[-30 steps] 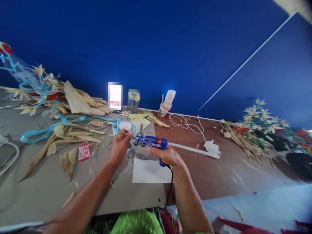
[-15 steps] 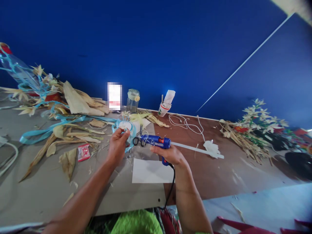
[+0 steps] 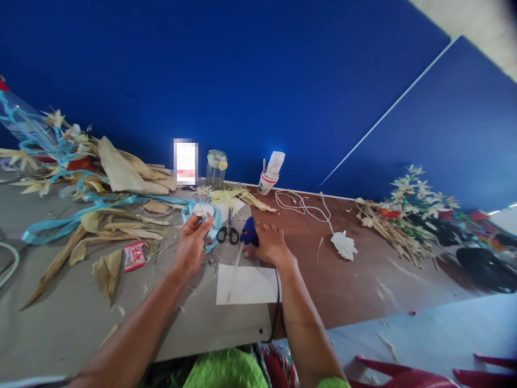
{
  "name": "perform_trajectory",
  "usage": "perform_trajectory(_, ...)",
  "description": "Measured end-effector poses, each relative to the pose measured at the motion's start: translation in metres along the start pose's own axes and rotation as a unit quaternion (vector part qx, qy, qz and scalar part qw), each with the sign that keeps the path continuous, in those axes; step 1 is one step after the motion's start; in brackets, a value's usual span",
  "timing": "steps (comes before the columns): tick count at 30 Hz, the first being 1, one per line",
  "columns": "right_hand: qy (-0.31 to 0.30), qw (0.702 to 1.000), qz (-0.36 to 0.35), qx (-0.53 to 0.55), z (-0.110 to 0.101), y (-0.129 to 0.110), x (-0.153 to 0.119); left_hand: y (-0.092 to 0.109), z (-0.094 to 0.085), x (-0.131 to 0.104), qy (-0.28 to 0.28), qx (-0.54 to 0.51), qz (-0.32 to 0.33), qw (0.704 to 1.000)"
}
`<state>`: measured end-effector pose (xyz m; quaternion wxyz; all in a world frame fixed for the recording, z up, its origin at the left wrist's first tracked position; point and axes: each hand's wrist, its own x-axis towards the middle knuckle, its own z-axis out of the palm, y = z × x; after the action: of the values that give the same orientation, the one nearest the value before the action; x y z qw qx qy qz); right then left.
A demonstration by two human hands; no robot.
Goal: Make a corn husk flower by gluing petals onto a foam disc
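Note:
My left hand (image 3: 191,243) is closed on a small white piece with pale blue ribbon (image 3: 218,218) around it, near the middle of the table. My right hand (image 3: 271,242) is wrapped round the blue glue gun (image 3: 250,230), whose clear glue stick (image 3: 235,272) points down toward me over a white sheet of paper (image 3: 254,285). Black-handled scissors (image 3: 228,234) lie between my hands. The nozzle of the gun is hidden.
Dried husks (image 3: 129,170) and a ribbon-wrapped bottle (image 3: 28,121) fill the left. A glass jar (image 3: 216,168), a paper cup (image 3: 267,183) and a white cable (image 3: 301,207) are along the wall. White flowers (image 3: 420,191) and dry stalks (image 3: 396,234) lie right.
My right hand has turned the glue gun, so its stick now points toward me instead of right. The scissors show more fully. The whole view has shifted slightly.

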<state>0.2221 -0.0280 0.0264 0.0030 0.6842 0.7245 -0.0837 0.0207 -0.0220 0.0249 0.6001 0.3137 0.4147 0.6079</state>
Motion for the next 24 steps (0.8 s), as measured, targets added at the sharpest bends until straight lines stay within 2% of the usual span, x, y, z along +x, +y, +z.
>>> perform_trajectory(2,0.006,0.999,-0.001,0.035,-0.003,0.005,0.001,0.001,0.001,-0.001,-0.011,-0.013,-0.005,1.0)
perform_trajectory(4,0.08,0.988,0.01,0.135,-0.007,0.003,0.0,0.002,0.003,-0.001,-0.019,-0.027,-0.006,0.999)
perform_trajectory(6,0.138,0.942,-0.013,0.306,-0.01,-0.007,-0.001,0.003,0.006,-0.002,-0.009,-0.03,-0.011,0.999)
perform_trajectory(8,0.082,0.873,-0.081,0.473,-0.011,-0.024,-0.002,0.004,0.009,-0.004,0.0,-0.022,-0.025,0.999)
perform_trajectory(9,0.048,0.843,-0.09,0.528,-0.011,-0.033,-0.002,0.003,0.011,-0.004,-0.001,-0.019,-0.031,0.999)
perform_trajectory(10,0.028,0.82,-0.088,0.565,-0.011,-0.041,-0.002,0.003,0.011,-0.005,-0.006,-0.017,-0.034,0.999)
perform_trajectory(12,0.022,0.796,-0.081,0.6,-0.009,-0.054,0.0,0.001,0.012,-0.005,-0.025,-0.016,-0.029,0.999)
perform_trajectory(18,-0.01,0.784,-0.061,0.618,-0.011,-0.064,0.006,-0.008,0.009,-0.002,-0.066,0.026,0.004,0.997)
perform_trajectory(21,-0.018,0.792,-0.05,0.609,-0.011,-0.063,0.008,-0.01,0.009,0.0,-0.071,0.04,0.002,0.997)
perform_trajectory(24,-0.033,0.784,-0.043,0.618,-0.009,-0.063,0.011,-0.01,0.008,0.0,-0.075,0.036,-0.006,0.997)
